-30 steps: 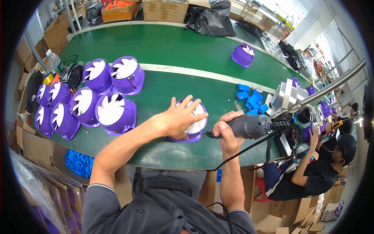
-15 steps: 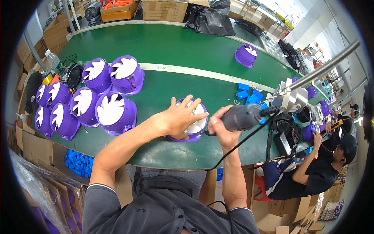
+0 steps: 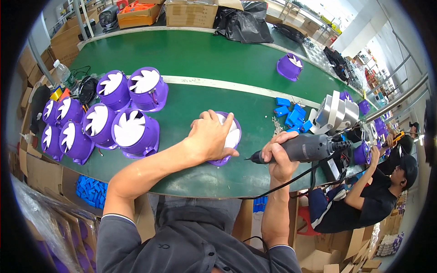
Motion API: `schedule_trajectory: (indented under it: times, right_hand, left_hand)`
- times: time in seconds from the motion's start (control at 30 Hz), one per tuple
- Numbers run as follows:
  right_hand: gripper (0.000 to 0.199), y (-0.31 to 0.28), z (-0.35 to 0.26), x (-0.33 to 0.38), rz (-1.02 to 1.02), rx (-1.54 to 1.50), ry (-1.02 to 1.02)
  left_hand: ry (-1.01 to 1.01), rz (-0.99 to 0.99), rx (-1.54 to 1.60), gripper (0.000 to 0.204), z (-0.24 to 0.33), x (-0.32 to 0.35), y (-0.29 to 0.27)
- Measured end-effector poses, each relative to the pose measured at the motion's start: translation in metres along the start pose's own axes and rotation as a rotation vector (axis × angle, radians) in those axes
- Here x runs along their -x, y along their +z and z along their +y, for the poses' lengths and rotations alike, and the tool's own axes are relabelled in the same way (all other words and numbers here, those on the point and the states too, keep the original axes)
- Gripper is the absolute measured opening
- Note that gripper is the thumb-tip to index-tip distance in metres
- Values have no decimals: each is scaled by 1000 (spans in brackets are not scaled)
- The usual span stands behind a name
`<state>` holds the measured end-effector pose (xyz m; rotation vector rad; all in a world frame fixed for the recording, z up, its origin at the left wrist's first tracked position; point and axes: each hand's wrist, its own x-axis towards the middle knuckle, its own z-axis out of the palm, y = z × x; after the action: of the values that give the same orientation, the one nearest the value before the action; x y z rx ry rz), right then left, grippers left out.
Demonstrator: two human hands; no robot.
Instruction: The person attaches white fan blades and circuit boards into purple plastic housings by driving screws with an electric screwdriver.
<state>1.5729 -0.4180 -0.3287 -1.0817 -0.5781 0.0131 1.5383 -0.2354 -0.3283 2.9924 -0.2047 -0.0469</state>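
On the near part of the green bench, my left hand [image 3: 209, 135] grips a purple round fan [image 3: 233, 137] with white blades, its thumb and fingers bent over the rim. The palm hides much of the fan's left side. My right hand [image 3: 281, 157] is closed around a black corded electric screwdriver [image 3: 312, 148]. Its thin tip points left, just right of the fan and apart from it. Small screws [image 3: 276, 126] lie in a loose pile beyond the screwdriver, beside several blue rectangular blocks [image 3: 296, 116].
Several finished-looking purple fans [image 3: 132, 132] stand grouped at the left, near a plastic bottle [image 3: 63, 73]. One more fan [image 3: 289, 67] sits on the far green surface. A silver metal device [image 3: 337, 113] stands at the right. A co-worker [image 3: 375, 195] in black sits beyond it.
My right hand has drawn the screwdriver right, away from the fan. My left hand's spread fingers have closed in on the fan, which has shifted or turned slightly.
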Motion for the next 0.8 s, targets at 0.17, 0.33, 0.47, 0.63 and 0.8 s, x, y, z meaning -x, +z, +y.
schedule_trajectory:
  times: [0.17,0.33,0.47,0.63,0.8]
  right_hand:
    - [24,2,13,13,-115,-100,62]
    - [20,18,23,13,-108,-27,13]
    - [20,20,26,13,-112,-24,32]
    - [20,22,25,12,-119,-34,40]
    - [20,23,27,11,-114,-26,51]
  left_hand:
    - [-37,31,-62,84,2,-1,-5]
    - [54,-189,161,75,-13,-10,1]
    - [51,-184,202,75,-12,-9,3]
    - [60,-158,208,75,-13,-7,6]
    - [62,-154,200,74,-13,-8,5]
